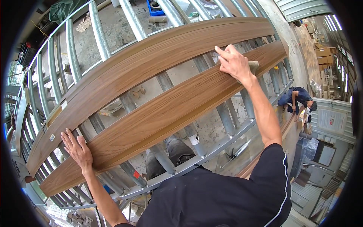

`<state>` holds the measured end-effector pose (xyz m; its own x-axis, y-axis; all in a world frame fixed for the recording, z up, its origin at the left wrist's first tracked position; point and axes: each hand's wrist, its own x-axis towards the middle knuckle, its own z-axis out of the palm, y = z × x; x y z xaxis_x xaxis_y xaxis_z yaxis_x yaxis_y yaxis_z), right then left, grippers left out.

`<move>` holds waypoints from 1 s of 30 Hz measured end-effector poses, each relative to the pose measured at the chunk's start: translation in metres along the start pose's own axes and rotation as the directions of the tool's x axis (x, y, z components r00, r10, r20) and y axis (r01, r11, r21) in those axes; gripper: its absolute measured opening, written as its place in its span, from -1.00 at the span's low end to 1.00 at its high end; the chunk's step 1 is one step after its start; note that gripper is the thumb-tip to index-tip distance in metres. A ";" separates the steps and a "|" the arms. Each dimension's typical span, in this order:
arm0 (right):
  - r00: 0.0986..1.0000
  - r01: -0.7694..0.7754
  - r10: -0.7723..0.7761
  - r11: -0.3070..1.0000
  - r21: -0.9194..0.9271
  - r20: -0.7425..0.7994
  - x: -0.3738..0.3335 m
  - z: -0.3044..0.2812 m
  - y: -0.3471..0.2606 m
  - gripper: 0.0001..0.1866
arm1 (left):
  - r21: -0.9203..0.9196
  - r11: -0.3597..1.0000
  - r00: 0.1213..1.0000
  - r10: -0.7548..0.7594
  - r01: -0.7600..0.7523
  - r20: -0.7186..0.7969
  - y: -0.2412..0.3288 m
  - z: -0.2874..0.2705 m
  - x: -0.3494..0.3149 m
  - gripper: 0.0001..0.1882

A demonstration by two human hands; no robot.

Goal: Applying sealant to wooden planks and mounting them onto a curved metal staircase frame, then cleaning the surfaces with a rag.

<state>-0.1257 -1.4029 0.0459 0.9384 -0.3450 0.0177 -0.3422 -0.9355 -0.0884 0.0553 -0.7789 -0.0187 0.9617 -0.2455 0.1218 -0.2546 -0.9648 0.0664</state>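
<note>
Metal roller rack [227, 117] underneath, your left hand [77, 147] at eight o'clock, fingers spread flat on near wood-grain plank [159, 117], right hand [234, 62] at one o'clock, fingers pressing a cloth [252, 67] onto it.

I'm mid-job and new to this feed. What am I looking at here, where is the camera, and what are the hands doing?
This is one fisheye view from a camera on the person's head, looking down, so straight edges bend. No machine: two bare hands. Two long wood-grain boards lie across a rack of metal rollers. The left hand rests flat, open, on the near board. The right hand presses a small cloth against that board's other end. The far board lies untouched. Another person crouches at right.
</note>
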 end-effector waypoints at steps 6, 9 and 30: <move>0.992 -0.124 0.126 0.990 -0.068 0.019 0.007 -0.005 0.022 -0.53 | 0.068 0.997 1.000 -0.018 0.019 -0.013 0.005 -0.002 -0.004 -0.33; 0.994 -0.089 0.085 0.995 -0.051 -0.074 0.002 0.007 0.028 -0.55 | 0.073 0.997 1.000 -0.022 0.024 -0.020 0.010 -0.001 -0.001 -0.33; 0.902 0.285 -0.229 0.953 0.107 -0.366 0.038 -0.019 -0.004 -0.53 | 0.001 0.998 0.998 -0.064 0.064 -0.006 0.008 -0.003 -0.003 -0.31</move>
<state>-0.0899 -1.4133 0.0656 0.9076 -0.1253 0.4008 -0.0537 -0.9812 -0.1854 0.0502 -0.7857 -0.0159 0.9754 -0.1826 0.1237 -0.1924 -0.9786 0.0727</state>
